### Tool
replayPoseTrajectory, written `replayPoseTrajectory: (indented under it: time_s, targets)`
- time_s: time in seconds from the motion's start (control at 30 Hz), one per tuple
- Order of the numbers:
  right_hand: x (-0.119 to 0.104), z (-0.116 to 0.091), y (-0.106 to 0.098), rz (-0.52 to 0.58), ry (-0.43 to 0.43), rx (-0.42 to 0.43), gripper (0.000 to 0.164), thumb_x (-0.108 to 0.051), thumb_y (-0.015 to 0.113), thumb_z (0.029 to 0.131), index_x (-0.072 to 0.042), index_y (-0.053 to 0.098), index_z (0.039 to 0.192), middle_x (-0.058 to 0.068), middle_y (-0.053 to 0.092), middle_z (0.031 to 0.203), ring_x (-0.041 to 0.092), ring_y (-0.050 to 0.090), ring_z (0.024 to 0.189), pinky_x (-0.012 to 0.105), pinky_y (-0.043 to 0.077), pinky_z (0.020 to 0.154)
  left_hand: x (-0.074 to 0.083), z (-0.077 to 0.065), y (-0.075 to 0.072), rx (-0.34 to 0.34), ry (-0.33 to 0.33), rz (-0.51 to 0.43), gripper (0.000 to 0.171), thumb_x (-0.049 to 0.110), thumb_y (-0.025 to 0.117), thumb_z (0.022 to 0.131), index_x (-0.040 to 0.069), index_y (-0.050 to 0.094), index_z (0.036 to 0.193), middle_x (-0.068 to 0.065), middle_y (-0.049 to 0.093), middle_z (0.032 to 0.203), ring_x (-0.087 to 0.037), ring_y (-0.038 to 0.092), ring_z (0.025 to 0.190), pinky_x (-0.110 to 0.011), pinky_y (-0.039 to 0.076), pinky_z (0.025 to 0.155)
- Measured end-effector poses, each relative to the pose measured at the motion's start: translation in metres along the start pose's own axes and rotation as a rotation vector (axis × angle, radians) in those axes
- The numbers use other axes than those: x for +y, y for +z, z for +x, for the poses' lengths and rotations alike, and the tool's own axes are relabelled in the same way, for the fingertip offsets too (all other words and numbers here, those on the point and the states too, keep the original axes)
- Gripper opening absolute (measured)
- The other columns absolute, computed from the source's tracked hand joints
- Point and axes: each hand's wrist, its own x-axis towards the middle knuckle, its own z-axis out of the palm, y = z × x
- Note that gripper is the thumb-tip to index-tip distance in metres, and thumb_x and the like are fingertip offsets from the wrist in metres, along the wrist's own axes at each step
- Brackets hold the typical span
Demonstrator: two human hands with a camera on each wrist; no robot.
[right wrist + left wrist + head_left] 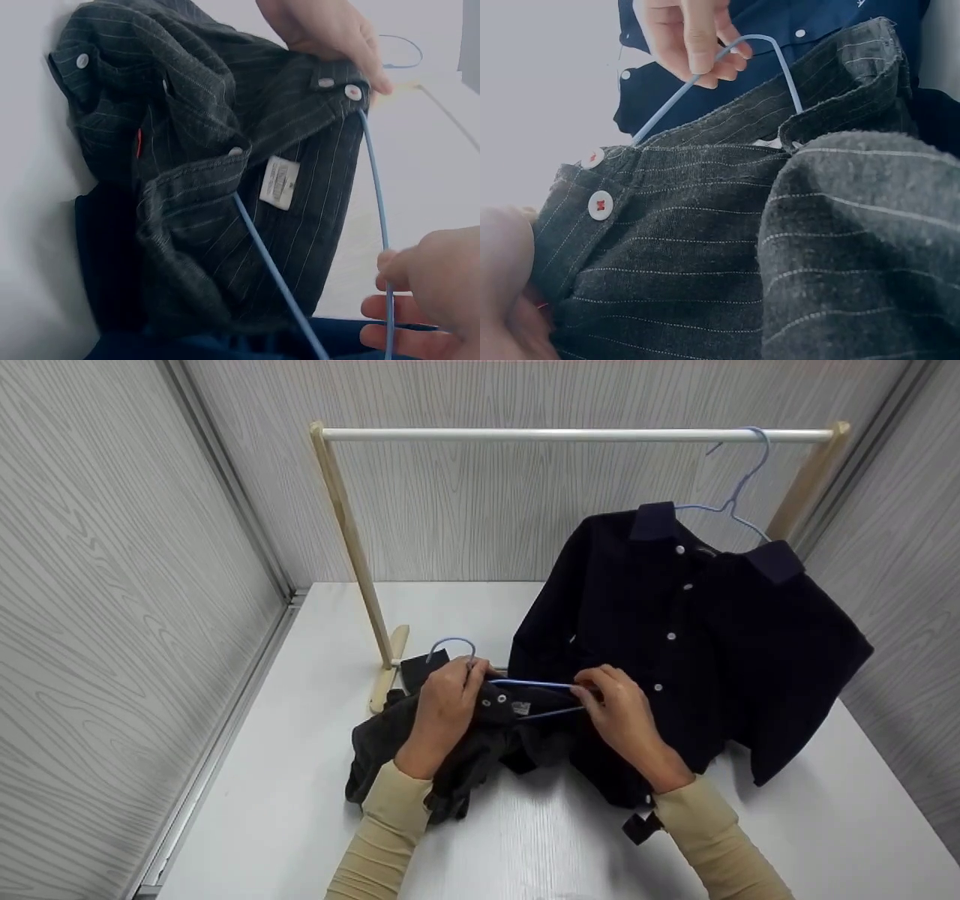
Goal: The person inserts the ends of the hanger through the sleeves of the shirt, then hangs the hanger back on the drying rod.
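A dark grey pinstriped shirt (pixel 382 742) with white buttons lies bunched on the table. My left hand (pixel 444 709) grips it at the buttoned collar edge, thumb on top. Part of a blue hanger (pixel 534 684) is inside the shirt's neck opening, with its hook standing out beyond my left hand. My right hand (pixel 621 709) pinches the hanger's wire near its right end, outside the cloth. In the right wrist view, two stretches of wire run out of the opening past a white label (pixel 280 182). Cloth hides the rest of the hanger.
Behind my right hand a navy shirt (pixel 630 592) hangs on another blue hanger (pixel 739 495) from a rack's white rail (pixel 525 435). The rack's wooden left post (pixel 349 532) stands beyond the pinstriped shirt. All this is on a white table (pixel 262 780) against panelled walls.
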Motion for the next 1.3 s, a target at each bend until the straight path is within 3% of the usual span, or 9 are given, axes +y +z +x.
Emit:
replayPoseTrajectory:
  time_s: [0.23,0.47,0.57,0.77,1.0,1.3]
  targets:
    - [0.017,-0.014,0.007,0.195,0.238,-0.084,0.045,-0.017,0.072,0.091,-0.001,0.056,0.129,0.013,0.068,0.103,0.026,0.068,0.091,0.038,0.056,0.080,-0.001,0.004,-0.005,0.030,0.001,-0.032,0.030,0.022,0.048,0.105,0.007,0.071,0.092,-0.004,0.071,0.088,-0.017,0.069,0.085,-0.035,0.056,0.079]
    - [0.022,-0.029,0.024,0.372,0.424,-0.161,0.063,-0.021,0.071,0.093,0.000,0.041,0.143,0.011,0.073,0.104,0.024,0.070,0.092,0.027,0.055,0.075,-0.001,0.005,-0.007,0.035,0.013,-0.031,0.029,0.021,0.050,0.105,0.007,0.071,0.092,-0.004,0.071,0.089,-0.017,0.069,0.087,-0.036,0.056,0.081]
    - [0.022,-0.031,0.029,0.452,0.486,-0.173,0.056,-0.021,0.070,0.093,0.000,0.047,0.139,0.013,0.073,0.106,0.022,0.071,0.090,0.025,0.056,0.072,-0.001,0.006,-0.007,0.038,0.013,-0.040,0.028,0.020,0.050,0.105,0.006,0.072,0.093,-0.005,0.071,0.089,-0.017,0.069,0.087,-0.036,0.055,0.081]
    - [0.022,-0.034,0.036,0.584,0.534,-0.254,0.030,-0.012,0.067,0.094,0.006,0.062,0.118,0.021,0.068,0.107,0.019,0.070,0.083,0.029,0.059,0.072,-0.002,0.006,-0.008,0.034,0.019,-0.053,0.028,0.020,0.050,0.105,0.006,0.072,0.094,-0.005,0.071,0.091,-0.017,0.068,0.088,-0.036,0.055,0.082]
    - [0.021,-0.030,0.032,0.723,0.599,-0.228,0.020,0.000,0.053,0.098,0.007,0.056,0.117,0.021,0.066,0.107,0.016,0.067,0.085,0.032,0.059,0.074,-0.004,0.006,-0.011,0.031,0.045,-0.057,0.028,0.019,0.049,0.105,0.005,0.071,0.096,-0.006,0.070,0.092,-0.017,0.068,0.091,-0.034,0.055,0.085]
    - [0.020,-0.023,0.017,1.133,0.776,-0.211,0.019,-0.002,0.041,0.102,-0.002,0.045,0.121,0.006,0.057,0.096,0.017,0.058,0.079,0.033,0.051,0.071,-0.006,0.005,-0.013,0.006,0.070,-0.039,0.027,0.017,0.047,0.105,0.005,0.070,0.100,-0.007,0.069,0.095,-0.018,0.068,0.091,-0.035,0.055,0.084]
